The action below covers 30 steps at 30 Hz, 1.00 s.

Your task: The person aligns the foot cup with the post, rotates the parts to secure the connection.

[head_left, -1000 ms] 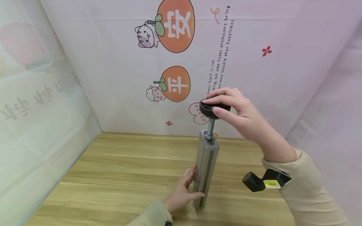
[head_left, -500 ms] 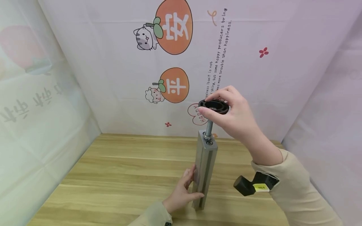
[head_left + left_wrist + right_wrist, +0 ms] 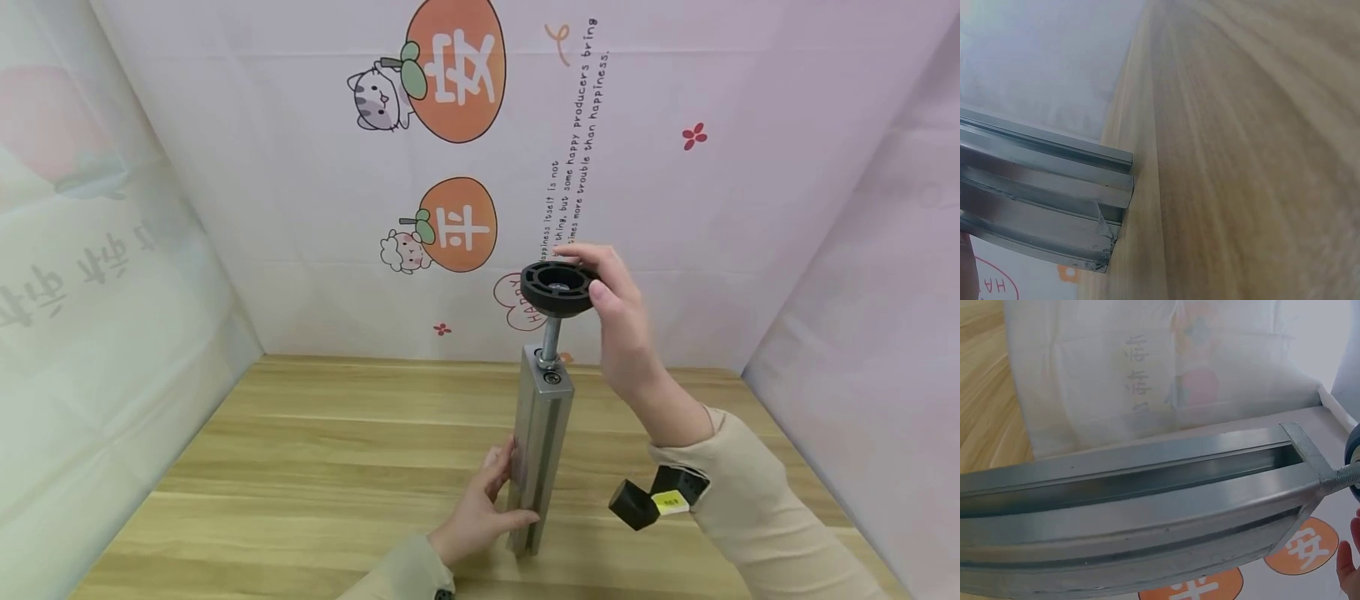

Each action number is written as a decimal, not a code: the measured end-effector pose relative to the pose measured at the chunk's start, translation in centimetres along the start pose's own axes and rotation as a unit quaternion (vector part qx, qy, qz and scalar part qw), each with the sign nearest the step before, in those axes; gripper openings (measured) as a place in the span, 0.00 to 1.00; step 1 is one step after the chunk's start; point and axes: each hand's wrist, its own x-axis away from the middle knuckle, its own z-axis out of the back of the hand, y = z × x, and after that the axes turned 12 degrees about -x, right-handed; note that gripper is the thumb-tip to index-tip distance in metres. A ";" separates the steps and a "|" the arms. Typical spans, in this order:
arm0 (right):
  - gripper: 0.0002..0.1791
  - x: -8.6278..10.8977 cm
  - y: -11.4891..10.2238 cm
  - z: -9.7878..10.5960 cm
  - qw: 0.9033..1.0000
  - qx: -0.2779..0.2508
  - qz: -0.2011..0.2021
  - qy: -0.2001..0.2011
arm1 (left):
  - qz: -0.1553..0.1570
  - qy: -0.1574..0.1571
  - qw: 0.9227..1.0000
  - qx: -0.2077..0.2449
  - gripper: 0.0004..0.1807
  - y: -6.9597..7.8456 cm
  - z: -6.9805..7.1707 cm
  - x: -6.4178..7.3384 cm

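Observation:
An aluminium extrusion profile [image 3: 540, 450] stands upright on the wooden table, its lower end resting on the boards in the left wrist view. A black round leveling foot [image 3: 558, 300] tops it, on a threaded metal stem [image 3: 551, 340] with a nut at the end plate. My left hand [image 3: 480, 508] grips the lower profile, thumb across the near side, fingers behind. My right hand [image 3: 626, 333] holds the right edge of the foot, thumb at the near rim, a finger along the far rim. In the right wrist view only some fingertips [image 3: 1347, 562] show beside the foot.
The wooden tabletop [image 3: 337, 450] meets a printed white cloth backdrop [image 3: 300, 208] behind the profile. Cloth walls also stand at left [image 3: 90, 375] and right [image 3: 862, 333]. A black wrist camera [image 3: 660, 496] sticks out from the right sleeve.
My right hand has swung round the foot's rim from over its top to its right side, uncovering the foot's hollow face. The left hand and the profile have hardly moved.

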 end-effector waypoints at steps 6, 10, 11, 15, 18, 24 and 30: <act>0.19 0.3 1.7 1.1 0.971 -0.211 -0.065 -0.088 | 0.005 -0.004 1.000 0.004 0.52 0.1 0.0 0.0; 0.20 0.4 2.1 1.4 0.937 -0.304 -0.129 -0.113 | -0.007 -0.001 1.000 -0.004 0.53 0.1 -0.1 0.0; 0.21 0.4 2.2 1.4 0.928 -0.326 -0.140 -0.117 | -0.009 0.001 1.000 -0.006 0.53 0.1 -0.1 0.0; 0.24 -0.3 2.2 1.4 0.877 -0.417 -0.169 -0.171 | -0.009 0.004 1.000 -0.009 0.53 0.1 -0.1 0.0; 0.28 -1.2 2.4 1.3 0.833 -0.470 -0.175 -0.232 | -0.013 0.008 1.000 -0.012 0.53 0.1 0.0 0.1; 0.31 -2.4 2.6 0.9 0.759 -0.560 -0.169 -0.285 | -0.023 0.006 1.000 -0.016 0.52 -0.1 0.1 0.1; 0.32 -3.1 2.2 0.4 0.745 -0.582 -0.135 -0.295 | -0.023 0.007 1.000 -0.012 0.52 -0.1 0.0 0.0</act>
